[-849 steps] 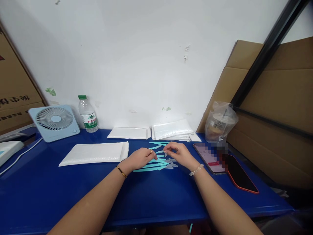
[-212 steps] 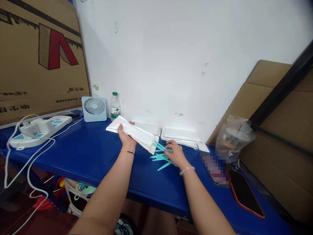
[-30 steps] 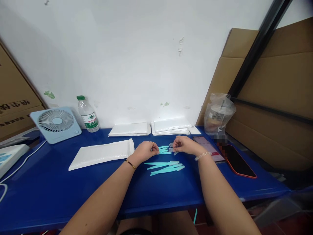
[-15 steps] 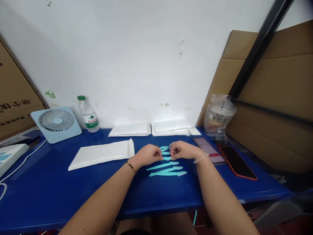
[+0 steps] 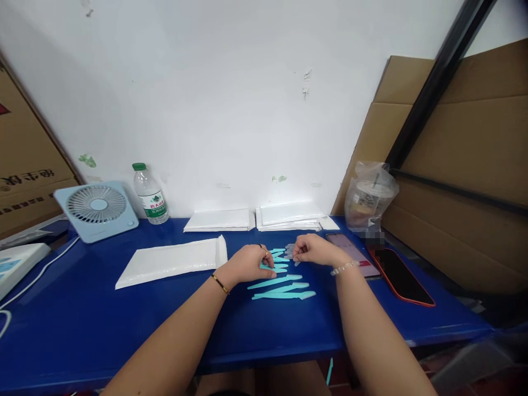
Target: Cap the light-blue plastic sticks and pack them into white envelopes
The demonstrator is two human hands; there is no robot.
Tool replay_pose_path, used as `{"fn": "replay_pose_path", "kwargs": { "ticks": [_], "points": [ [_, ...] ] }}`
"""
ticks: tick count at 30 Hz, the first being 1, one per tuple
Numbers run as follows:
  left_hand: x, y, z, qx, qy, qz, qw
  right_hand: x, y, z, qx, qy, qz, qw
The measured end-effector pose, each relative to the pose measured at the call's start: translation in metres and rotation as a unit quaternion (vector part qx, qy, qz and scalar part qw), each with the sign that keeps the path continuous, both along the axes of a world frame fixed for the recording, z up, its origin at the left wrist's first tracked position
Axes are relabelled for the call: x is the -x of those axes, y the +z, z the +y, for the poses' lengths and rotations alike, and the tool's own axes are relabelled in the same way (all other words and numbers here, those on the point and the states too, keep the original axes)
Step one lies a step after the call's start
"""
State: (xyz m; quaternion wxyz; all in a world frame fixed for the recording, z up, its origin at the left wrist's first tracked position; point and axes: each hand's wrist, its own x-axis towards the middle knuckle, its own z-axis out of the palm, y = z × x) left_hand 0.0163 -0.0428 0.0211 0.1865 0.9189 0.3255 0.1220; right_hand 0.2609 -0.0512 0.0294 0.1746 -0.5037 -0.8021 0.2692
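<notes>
Several turquoise eyebrow razors (image 5: 284,295) lie in a loose column on the blue table, handles pointing left. My left hand (image 5: 249,263) rests over the handles of the upper ones. Its thumb and fingers are apart, with turquoise handles showing in the gap. To the right, the fingers of my right hand (image 5: 309,250) are pinched together at a small translucent blade cap (image 5: 297,263), partly hidden. Beside those fingertips lies a small pile of similar clear caps (image 5: 289,251), next to the razors' blade ends.
A white padded envelope (image 5: 173,261) lies left of my hands. White envelope stacks (image 5: 220,219) sit against the wall. Farther left stand a blue fan (image 5: 98,209) and a water bottle (image 5: 150,197). Two phones (image 5: 406,278) and a bagged drink cup (image 5: 369,201) are at right.
My hands have drawn apart: the right moved slightly up and right, away from the razor, toward the clear caps. My left thumb and fingers have spread.
</notes>
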Motion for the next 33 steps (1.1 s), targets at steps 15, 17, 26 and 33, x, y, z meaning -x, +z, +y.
{"fn": "replay_pose_path", "kwargs": {
  "ticks": [15, 17, 26, 33],
  "points": [
    [-0.003, 0.003, -0.007, 0.019, 0.020, 0.062, 0.998, 0.009, -0.002, -0.002, 0.106, 0.056, -0.079, 0.990],
    [0.002, 0.004, -0.003, 0.004, 0.042, 0.066, 0.997, 0.004, -0.002, -0.001, 0.099, 0.043, -0.063, 0.992],
    [0.009, 0.003, 0.005, -0.021, 0.095, 0.022, 0.995, -0.004, 0.008, -0.007, 0.031, 0.013, -0.057, 0.998],
    [-0.003, 0.005, -0.011, 0.039, 0.010, 0.020, 0.999, 0.025, 0.005, -0.015, 0.112, 0.095, -0.119, 0.982]
  ]
}}
